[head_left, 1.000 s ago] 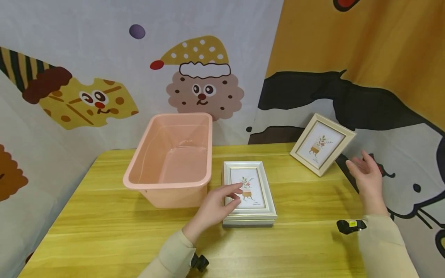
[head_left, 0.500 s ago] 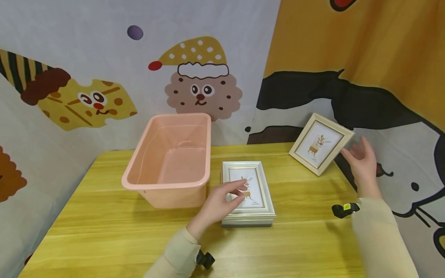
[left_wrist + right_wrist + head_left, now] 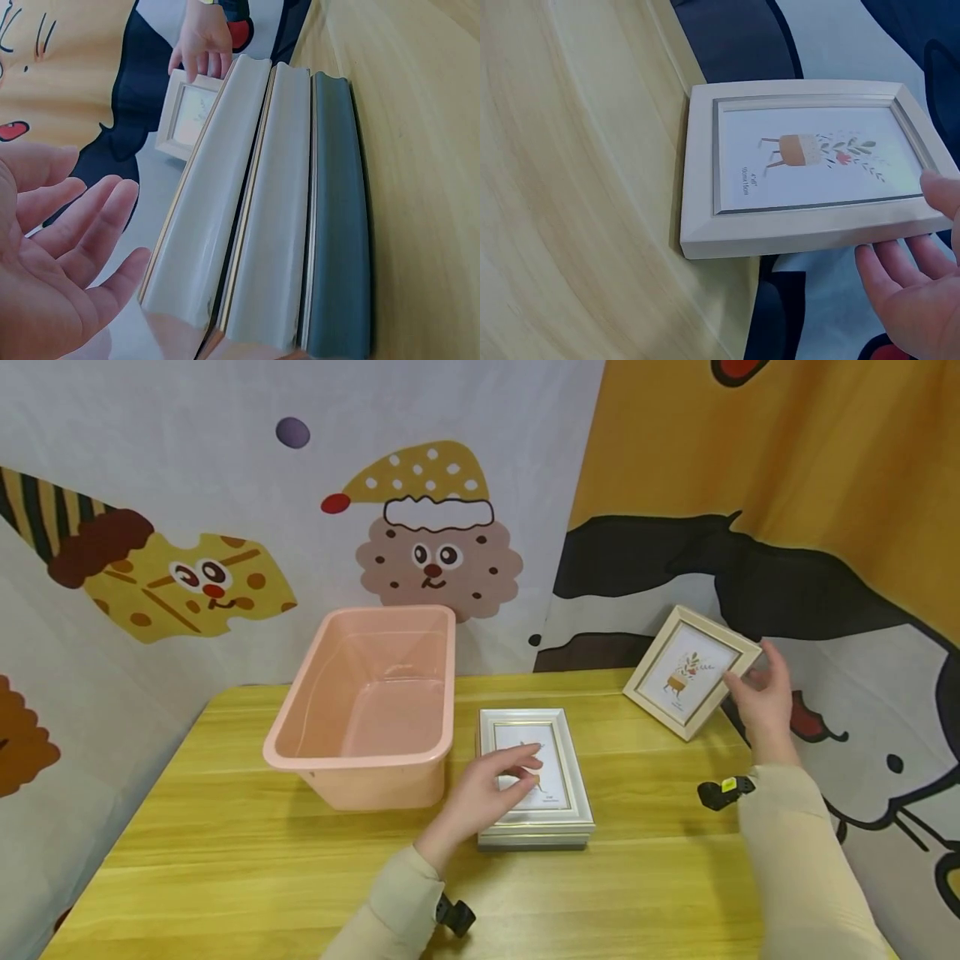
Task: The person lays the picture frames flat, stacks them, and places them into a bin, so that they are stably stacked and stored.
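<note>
A cream picture frame [image 3: 693, 672] stands tilted at the table's back right, against the curtain, with a plant print inside. My right hand [image 3: 763, 693] grips its right corner. In the right wrist view the thumb [image 3: 941, 191] lies over the front of the frame and the fingers [image 3: 904, 262] are behind its edge. My left hand [image 3: 483, 789] hovers with loosely bent fingers over a stack of picture frames [image 3: 555, 814] and holds nothing. The left wrist view shows that stack side-on: two white frames [image 3: 210, 202] above a grey-blue one [image 3: 341, 217].
A pink plastic basin [image 3: 360, 764] stands left of the stack on the yellow wood-grain table [image 3: 225, 860]. A printed cartoon curtain [image 3: 525, 527] hangs behind the table and along its right side.
My right hand has moved left from beside the cream picture frame and taken hold of its corner. The left hand has shifted slightly right over the stack.
</note>
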`<state>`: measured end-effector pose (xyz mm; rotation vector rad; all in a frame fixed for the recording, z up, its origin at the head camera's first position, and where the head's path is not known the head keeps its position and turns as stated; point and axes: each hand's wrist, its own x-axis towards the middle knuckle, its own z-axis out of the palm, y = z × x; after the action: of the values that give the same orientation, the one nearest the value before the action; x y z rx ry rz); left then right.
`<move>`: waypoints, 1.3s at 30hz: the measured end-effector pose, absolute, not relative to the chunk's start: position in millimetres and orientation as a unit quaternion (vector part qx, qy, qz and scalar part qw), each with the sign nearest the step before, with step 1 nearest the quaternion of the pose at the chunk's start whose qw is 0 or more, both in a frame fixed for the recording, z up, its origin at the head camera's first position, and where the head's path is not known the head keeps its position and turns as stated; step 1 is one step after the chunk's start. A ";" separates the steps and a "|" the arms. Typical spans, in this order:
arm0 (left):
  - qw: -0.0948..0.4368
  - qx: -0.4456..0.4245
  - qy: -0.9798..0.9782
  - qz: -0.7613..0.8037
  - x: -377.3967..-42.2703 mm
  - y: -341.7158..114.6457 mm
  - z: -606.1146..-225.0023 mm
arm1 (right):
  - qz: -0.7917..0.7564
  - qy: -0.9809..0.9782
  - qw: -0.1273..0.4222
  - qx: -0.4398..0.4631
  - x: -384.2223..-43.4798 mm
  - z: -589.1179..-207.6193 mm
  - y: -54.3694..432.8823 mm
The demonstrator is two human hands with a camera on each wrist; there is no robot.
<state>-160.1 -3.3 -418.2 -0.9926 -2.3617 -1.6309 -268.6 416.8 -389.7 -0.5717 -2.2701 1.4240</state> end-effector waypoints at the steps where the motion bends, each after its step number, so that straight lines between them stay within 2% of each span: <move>1: 0.051 -0.327 -0.776 -0.537 -160.6 -2.6 -418.6 | 0.512 -0.807 0.204 -0.211 -268.7 -390.0 415.4; 12: 0.035 -0.320 -0.779 -0.537 -164.0 2.6 -421.6 | 0.533 -0.780 0.248 -0.215 -264.7 -398.1 409.1; 26: 0.026 -0.307 -0.766 -0.565 -171.1 9.1 -410.4 | 0.521 -0.801 0.232 -0.182 -233.9 -399.4 396.5; 32: 0.029 -0.311 -0.756 -0.575 -175.4 11.4 -404.4 | 0.587 -0.754 0.240 -0.173 -222.2 -391.0 395.0; 39: 0.041 -0.314 -0.749 -0.581 -177.3 10.1 -392.1 | 0.633 -0.727 0.239 -0.118 -210.9 -372.9 390.5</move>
<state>-177.3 10.1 -392.1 -0.9622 -2.2946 -1.7795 -210.9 390.5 -372.9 -0.3234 -1.9905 1.7319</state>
